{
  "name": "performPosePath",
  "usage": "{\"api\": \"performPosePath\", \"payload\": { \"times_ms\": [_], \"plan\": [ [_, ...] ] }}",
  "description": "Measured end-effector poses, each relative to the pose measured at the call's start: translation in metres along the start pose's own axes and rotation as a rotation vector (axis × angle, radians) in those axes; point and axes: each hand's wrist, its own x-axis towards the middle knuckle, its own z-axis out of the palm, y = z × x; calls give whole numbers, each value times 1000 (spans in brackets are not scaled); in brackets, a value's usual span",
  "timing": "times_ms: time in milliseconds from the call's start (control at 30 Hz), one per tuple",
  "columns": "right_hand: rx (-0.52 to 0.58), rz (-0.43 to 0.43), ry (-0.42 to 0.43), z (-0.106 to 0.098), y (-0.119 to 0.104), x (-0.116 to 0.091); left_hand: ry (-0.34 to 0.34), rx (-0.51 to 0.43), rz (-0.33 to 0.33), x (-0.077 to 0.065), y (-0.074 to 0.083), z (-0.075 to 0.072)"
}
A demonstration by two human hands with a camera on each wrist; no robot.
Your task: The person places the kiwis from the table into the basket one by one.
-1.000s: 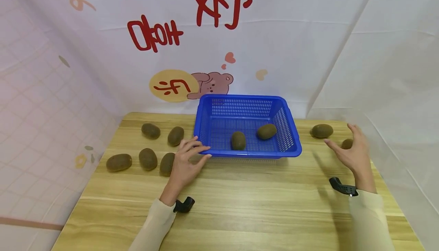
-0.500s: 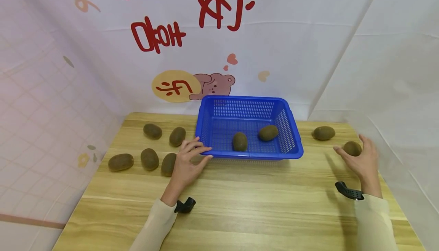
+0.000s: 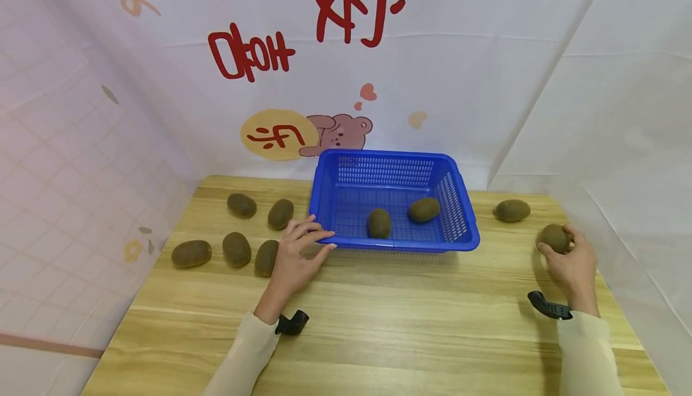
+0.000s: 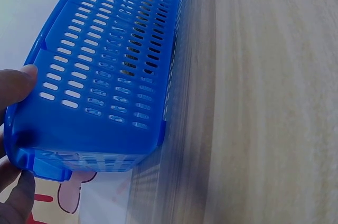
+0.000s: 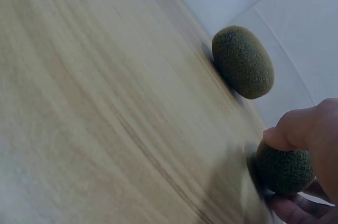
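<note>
A blue slotted plastic basket (image 3: 400, 244) stands at the back of the wooden table with two kiwis in it, one upright in view (image 3: 379, 223) and one lying slanted. My left hand (image 3: 296, 258) pinches the basket's front left corner; in the left wrist view its thumb (image 4: 20, 84) lies on the rim and its fingers reach round the corner. On the right, my right hand (image 3: 574, 264) grips a kiwi (image 3: 554, 238) between thumb and fingers, close at the table surface. Just behind it lies another kiwi (image 3: 512, 210), also seen in the right wrist view (image 5: 243, 62).
Left of the basket several loose kiwis lie on the table, among them a far one (image 3: 241, 205) and a near one (image 3: 191, 253). One kiwi (image 3: 266, 258) sits beside my left hand. White printed cloth (image 3: 443, 71) hangs behind the table and along both sides.
My right hand has come down to the right-hand kiwi, and its thumb and fingers have closed round it. The left hand stays at the basket corner. The view has shifted slightly.
</note>
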Motion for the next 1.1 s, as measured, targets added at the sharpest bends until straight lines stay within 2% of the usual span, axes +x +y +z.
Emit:
{"api": "performPosePath", "payload": {
  "times_ms": [200,567,733,1100],
  "plan": [
    [7,10,32,0,2,-1,4,-1,-3,0,1,0],
    [21,75,9,0,-5,-5,9,-21,1,-1,-1,-1],
    [62,100,19,-1,-11,-7,0,-26,-4,1,0,2],
    [119,70,0,8,-31,-14,-6,-14,-34,1,3,-1]
  ]
}}
